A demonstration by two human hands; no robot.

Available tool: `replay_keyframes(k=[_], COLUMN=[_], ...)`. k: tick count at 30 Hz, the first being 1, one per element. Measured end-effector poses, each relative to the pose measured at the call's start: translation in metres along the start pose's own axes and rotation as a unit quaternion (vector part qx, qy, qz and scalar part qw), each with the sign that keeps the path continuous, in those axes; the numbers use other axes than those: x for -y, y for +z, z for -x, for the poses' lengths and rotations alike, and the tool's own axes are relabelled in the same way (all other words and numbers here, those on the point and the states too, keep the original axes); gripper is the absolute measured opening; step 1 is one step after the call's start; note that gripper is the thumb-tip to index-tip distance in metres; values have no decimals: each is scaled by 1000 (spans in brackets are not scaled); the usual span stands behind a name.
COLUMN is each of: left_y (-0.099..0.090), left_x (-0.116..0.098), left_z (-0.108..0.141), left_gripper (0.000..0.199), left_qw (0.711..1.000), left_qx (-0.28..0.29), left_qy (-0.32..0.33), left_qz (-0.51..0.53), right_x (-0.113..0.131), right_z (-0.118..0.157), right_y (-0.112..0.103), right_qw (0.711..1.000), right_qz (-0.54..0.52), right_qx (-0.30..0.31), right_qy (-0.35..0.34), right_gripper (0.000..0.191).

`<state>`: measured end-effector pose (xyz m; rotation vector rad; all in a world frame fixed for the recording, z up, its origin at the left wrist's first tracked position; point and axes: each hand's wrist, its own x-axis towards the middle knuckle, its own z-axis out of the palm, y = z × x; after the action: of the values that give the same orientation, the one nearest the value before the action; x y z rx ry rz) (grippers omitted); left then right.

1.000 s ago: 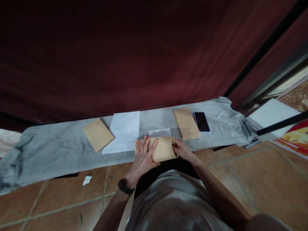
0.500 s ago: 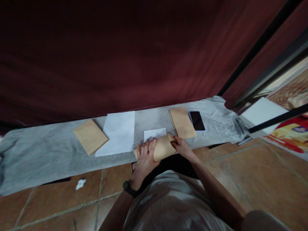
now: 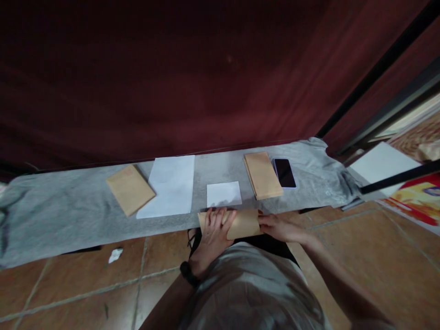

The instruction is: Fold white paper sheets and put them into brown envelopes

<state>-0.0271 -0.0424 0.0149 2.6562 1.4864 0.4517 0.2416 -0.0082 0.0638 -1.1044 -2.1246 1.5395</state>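
Observation:
A brown paper envelope lies at the near edge of the bench, above my lap, and looks slightly bulged. Across its left part rests my left hand, fingers over the paper and thumb apart, holding it. My right hand grips the envelope's right end, its fingertips partly hidden at the opening. Just beyond the envelope is a small white sheet of paper. Farther right sits a stack of brown envelopes.
A grey cloth covers the narrow bench. On it are a large white sheet, another brown envelope overlapping it, and a phone. Behind hangs a dark red curtain. A crumpled white scrap lies on the tiled floor.
Both hands have drawn the envelope nearer to my body and slightly right, uncovering more of the small white sheet. My right fingers have shifted at the envelope's right end.

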Motion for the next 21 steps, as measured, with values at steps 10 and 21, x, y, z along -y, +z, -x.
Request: replay_keyframes(k=[10, 21], left_y=[-3, -4], left_x=[-4, -11], left_z=[10, 11], left_gripper=[84, 85], left_qw=[993, 986], left_qx=[62, 117], left_qy=[89, 108], left_qz=[39, 43], right_x=[-4, -26], right_z=[14, 20], right_y=[24, 40], right_qw=[993, 989], right_qz=[-64, -130], right_qx=[96, -44], right_qy=[6, 48], right_gripper=[29, 33])
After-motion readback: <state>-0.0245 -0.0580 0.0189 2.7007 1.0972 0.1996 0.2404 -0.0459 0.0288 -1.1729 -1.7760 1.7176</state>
